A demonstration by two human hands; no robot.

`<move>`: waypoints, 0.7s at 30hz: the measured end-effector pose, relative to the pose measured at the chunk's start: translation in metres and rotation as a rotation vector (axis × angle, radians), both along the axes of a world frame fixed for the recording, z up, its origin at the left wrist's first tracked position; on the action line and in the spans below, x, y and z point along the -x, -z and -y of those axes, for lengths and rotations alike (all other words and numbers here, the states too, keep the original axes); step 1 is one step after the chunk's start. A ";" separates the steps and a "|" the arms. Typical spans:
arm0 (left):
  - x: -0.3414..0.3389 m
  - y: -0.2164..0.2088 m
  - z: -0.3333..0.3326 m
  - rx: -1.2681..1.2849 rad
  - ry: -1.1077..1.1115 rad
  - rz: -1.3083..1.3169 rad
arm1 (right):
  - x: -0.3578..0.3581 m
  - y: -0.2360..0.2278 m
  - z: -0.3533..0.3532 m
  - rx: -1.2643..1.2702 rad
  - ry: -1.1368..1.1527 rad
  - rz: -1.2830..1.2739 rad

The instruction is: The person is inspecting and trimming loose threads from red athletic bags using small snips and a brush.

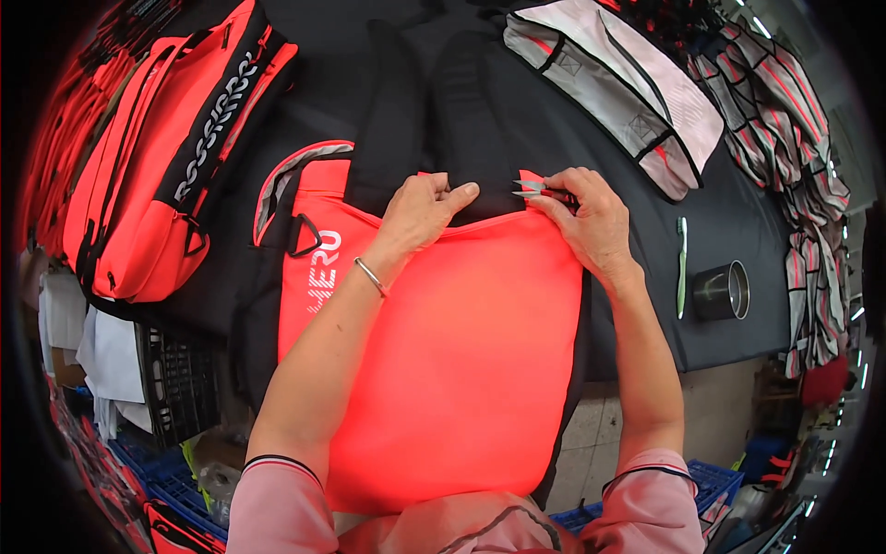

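Observation:
A bright coral backpack (461,369) lies in front of me, its near end against my body. Its black padded straps (466,102) stretch away over the dark table. On its upper left is white lettering beside a black triangular ring (303,236). My left hand (420,212) is closed on the upper edge of the coral fabric, thumb pointing right. At the upper right corner, my right hand (591,217) holds small thread snips (529,188). Their blades point left, spread slightly apart, just above the fabric edge. The handles are mostly hidden in my fingers.
Another coral backpack (175,166) stands at the left, and a grey and pink bag (628,88) lies at the far right. A green toothbrush (682,268) and a metal cup (723,291) are right of my arm. Striped bag pieces (784,120) hang over the right edge.

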State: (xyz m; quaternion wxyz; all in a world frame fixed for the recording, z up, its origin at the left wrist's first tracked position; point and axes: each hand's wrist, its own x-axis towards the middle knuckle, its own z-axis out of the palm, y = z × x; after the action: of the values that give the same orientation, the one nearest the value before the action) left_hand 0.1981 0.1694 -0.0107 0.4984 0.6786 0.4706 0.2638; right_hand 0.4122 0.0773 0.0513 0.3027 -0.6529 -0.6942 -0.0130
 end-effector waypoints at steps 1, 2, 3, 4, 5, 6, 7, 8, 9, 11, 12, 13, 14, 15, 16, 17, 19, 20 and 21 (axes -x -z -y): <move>-0.001 0.002 0.000 0.001 0.003 -0.002 | -0.001 -0.001 0.000 -0.018 -0.017 0.037; -0.002 0.005 -0.001 -0.011 -0.004 0.019 | -0.002 -0.002 -0.001 -0.018 -0.015 0.035; -0.002 0.007 -0.001 -0.023 -0.012 0.039 | -0.003 -0.003 -0.002 -0.052 -0.036 0.138; -0.003 0.005 0.000 -0.020 -0.009 0.037 | -0.005 -0.003 -0.002 -0.083 -0.056 0.242; -0.005 0.002 0.000 -0.029 -0.015 -0.009 | -0.006 -0.001 -0.003 -0.081 -0.053 0.240; -0.006 0.000 0.000 -0.038 -0.020 -0.055 | -0.007 0.000 -0.004 -0.102 -0.062 0.304; -0.005 0.001 0.000 -0.039 -0.019 -0.057 | -0.007 0.000 -0.005 -0.125 -0.072 0.367; -0.003 0.002 -0.001 -0.044 -0.024 -0.046 | -0.006 -0.001 -0.005 -0.127 -0.070 0.365; -0.002 0.003 -0.001 -0.051 -0.028 -0.035 | -0.006 -0.004 -0.004 -0.107 -0.072 0.344; -0.004 0.001 0.005 -0.066 -0.093 -0.014 | -0.006 -0.005 -0.003 -0.088 -0.071 0.323; -0.005 0.000 0.010 -0.081 -0.160 0.007 | -0.004 -0.004 0.000 -0.053 -0.023 0.207; -0.010 -0.003 0.018 -0.083 -0.154 0.008 | -0.005 -0.004 0.004 -0.019 0.029 0.093; -0.017 -0.007 0.028 -0.359 -0.301 0.021 | -0.006 -0.003 0.006 -0.022 0.034 0.093; -0.022 -0.011 0.035 -0.635 -0.447 0.034 | -0.008 0.001 0.008 0.041 0.095 -0.075; -0.024 -0.014 0.038 -0.640 -0.441 0.034 | -0.009 0.007 0.009 0.103 0.153 -0.246; -0.026 -0.018 0.041 -0.623 -0.283 0.087 | -0.012 0.014 0.008 0.098 0.160 -0.248; -0.032 -0.025 0.043 -0.483 -0.037 0.100 | -0.017 0.031 0.005 0.052 0.193 -0.625; -0.035 -0.026 0.042 -0.483 -0.029 0.097 | -0.018 0.036 0.006 0.050 0.200 -0.630; -0.038 -0.026 0.039 -0.543 -0.026 -0.009 | -0.017 0.040 0.006 0.033 0.230 -0.679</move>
State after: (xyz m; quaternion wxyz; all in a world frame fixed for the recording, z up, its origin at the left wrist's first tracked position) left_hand 0.2364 0.1304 0.0157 0.2925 0.7824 0.3936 0.3838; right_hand 0.4292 0.0712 0.0109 0.5021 -0.6985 -0.4762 0.1822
